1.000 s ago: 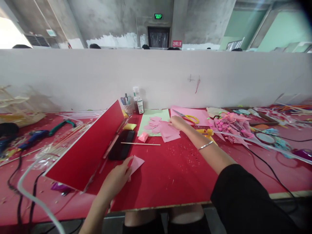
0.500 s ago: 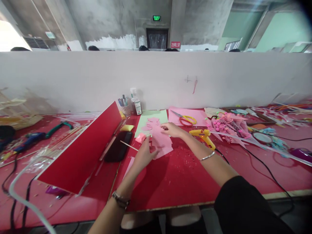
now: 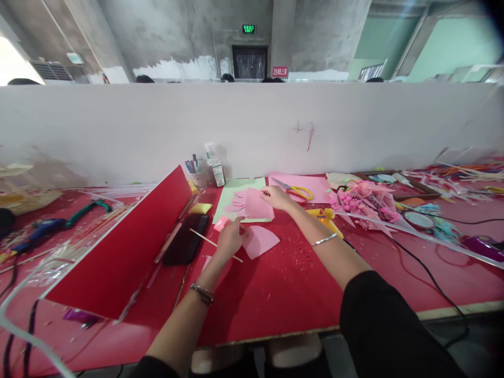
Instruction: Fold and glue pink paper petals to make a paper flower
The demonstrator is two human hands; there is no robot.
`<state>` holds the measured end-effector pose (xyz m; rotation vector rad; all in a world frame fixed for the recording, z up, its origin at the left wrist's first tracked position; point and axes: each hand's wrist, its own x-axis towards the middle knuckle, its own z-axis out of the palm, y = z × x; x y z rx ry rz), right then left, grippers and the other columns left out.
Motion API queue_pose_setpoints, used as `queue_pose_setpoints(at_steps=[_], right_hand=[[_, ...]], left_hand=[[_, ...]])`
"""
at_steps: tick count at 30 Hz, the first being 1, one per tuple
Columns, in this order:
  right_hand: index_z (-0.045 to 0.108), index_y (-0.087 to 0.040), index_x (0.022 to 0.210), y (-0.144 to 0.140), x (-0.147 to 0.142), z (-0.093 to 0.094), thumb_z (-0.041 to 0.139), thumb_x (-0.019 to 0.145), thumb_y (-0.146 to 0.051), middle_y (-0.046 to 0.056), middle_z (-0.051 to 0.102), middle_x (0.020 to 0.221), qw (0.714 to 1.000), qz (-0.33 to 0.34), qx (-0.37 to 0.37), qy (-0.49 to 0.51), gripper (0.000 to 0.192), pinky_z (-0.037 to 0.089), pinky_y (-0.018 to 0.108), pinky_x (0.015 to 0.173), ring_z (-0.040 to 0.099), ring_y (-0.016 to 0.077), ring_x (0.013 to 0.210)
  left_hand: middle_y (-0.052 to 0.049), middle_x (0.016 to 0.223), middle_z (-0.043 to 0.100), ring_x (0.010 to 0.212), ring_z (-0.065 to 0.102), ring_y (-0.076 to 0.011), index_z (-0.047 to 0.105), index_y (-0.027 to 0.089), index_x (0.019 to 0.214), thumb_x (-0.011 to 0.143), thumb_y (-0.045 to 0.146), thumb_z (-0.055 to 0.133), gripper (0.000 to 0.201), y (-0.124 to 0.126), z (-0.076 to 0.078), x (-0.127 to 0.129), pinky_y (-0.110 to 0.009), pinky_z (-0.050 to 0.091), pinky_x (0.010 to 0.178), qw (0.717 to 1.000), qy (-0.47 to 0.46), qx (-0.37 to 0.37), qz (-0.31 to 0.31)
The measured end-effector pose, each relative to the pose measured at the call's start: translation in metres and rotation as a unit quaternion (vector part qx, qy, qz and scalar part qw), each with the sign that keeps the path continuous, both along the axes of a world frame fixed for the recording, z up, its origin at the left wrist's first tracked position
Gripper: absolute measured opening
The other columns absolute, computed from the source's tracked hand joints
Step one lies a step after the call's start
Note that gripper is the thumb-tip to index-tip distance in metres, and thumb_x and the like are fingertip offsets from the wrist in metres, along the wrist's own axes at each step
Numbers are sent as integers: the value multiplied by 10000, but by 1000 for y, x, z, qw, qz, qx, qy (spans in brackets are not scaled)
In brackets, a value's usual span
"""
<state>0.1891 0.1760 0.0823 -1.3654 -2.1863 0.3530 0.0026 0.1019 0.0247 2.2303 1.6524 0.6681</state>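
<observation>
My left hand (image 3: 228, 239) rests on the red table (image 3: 275, 294), fingers pinching the edge of a pink paper piece (image 3: 260, 240) beside a thin wooden stick (image 3: 205, 239). My right hand (image 3: 275, 197) reaches further back and holds a stack of pink paper sheets (image 3: 258, 205), lifted slightly over a light green sheet (image 3: 232, 197). A small pink block (image 3: 221, 224) lies just left of my left hand. A black phone (image 3: 185, 239) lies to the left of the stick.
A red board (image 3: 118, 252) leans tilted at the left. Scissors with yellow handles (image 3: 297, 191) and a yellow glue gun (image 3: 325, 216) lie right of my right hand. A pink bouquet (image 3: 366, 202), cables and craft scraps fill the right. A white partition (image 3: 252, 126) closes the back.
My left hand left the pink piece near the front edge and moved forward to the pink paper by the stick. My right hand lifted the pink sheets back off the lower piece.
</observation>
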Motion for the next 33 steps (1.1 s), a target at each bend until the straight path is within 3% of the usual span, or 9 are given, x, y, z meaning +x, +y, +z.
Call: queue_pose_setpoints(at_steps=[4, 9, 13, 14, 16, 19, 23, 28, 33], right_hand=[[558, -130, 717, 17, -2, 2, 421, 765, -191, 51, 558, 687, 997, -80, 1, 14, 157, 312, 236, 588, 478, 151, 669], [428, -78, 1142, 4, -9, 21, 425, 792, -216, 172, 499, 1081, 992, -111, 11, 52, 376, 372, 291, 733, 487, 199, 913], [493, -220, 1114, -51, -6, 40, 540, 744, -293, 34, 559, 1016, 998, 36, -22, 46, 380, 426, 216, 652, 530, 113, 737], [466, -230, 1151, -68, -4, 40, 559, 736, -291, 31, 549, 1041, 990, 131, -34, 49, 430, 432, 214, 639, 523, 105, 719], [450, -227, 1163, -100, 1, 34, 574, 733, -268, 33, 543, 1050, 972, 222, -43, 69, 449, 439, 218, 601, 507, 92, 661], [542, -194, 1007, -139, 9, 10, 498, 787, -178, 35, 563, 936, 973, 213, -17, 91, 225, 438, 259, 712, 526, 118, 776], [566, -194, 861, -168, 24, -28, 449, 793, -99, 37, 569, 943, 976, 164, -29, 143, 166, 418, 292, 807, 526, 137, 901], [547, -197, 846, -180, 47, -57, 463, 759, -65, 46, 569, 991, 956, 134, -88, 244, 180, 430, 306, 813, 538, 145, 935], [515, -191, 927, -182, 51, -50, 493, 748, -109, 83, 511, 1111, 974, 105, -65, 191, 199, 408, 348, 871, 474, 178, 1055]], left_hand=[[-33, 767, 652, 712, 571, -166, 626, 178, 798, 737, 243, 514, 143, -1, 6, -3, -235, 386, 603, 1000, 18, 17, -17], [-24, 714, 632, 673, 543, -157, 615, 181, 769, 764, 261, 493, 146, -15, 30, -8, -232, 356, 561, 997, 40, 61, -18], [-41, 787, 612, 768, 520, -176, 599, 180, 760, 790, 249, 483, 138, -39, 54, -4, -266, 346, 651, 991, 58, 122, -21], [-41, 767, 607, 768, 515, -184, 589, 179, 740, 796, 262, 485, 145, -46, 58, -3, -281, 338, 657, 979, 93, 183, -14], [-29, 716, 593, 721, 507, -175, 570, 179, 709, 810, 282, 481, 170, -60, 61, 0, -294, 331, 659, 949, 138, 281, -45], [7, 693, 581, 665, 495, -149, 545, 194, 734, 826, 241, 468, 129, -81, 57, 5, -296, 330, 657, 917, 167, 335, -140], [-8, 881, 592, 749, 523, -149, 523, 215, 957, 817, 188, 460, 155, -104, 46, 11, -292, 365, 681, 908, 178, 282, -254], [-69, 1175, 490, 991, 483, -203, 374, 199, 1213, 767, 176, 509, 467, -122, 25, 17, -337, 375, 824, 934, 182, 173, -255], [-41, 1000, 588, 853, 530, -176, 484, 164, 1092, 832, 98, 404, 280, -127, 11, 19, -326, 385, 764, 914, 211, 226, -263]])
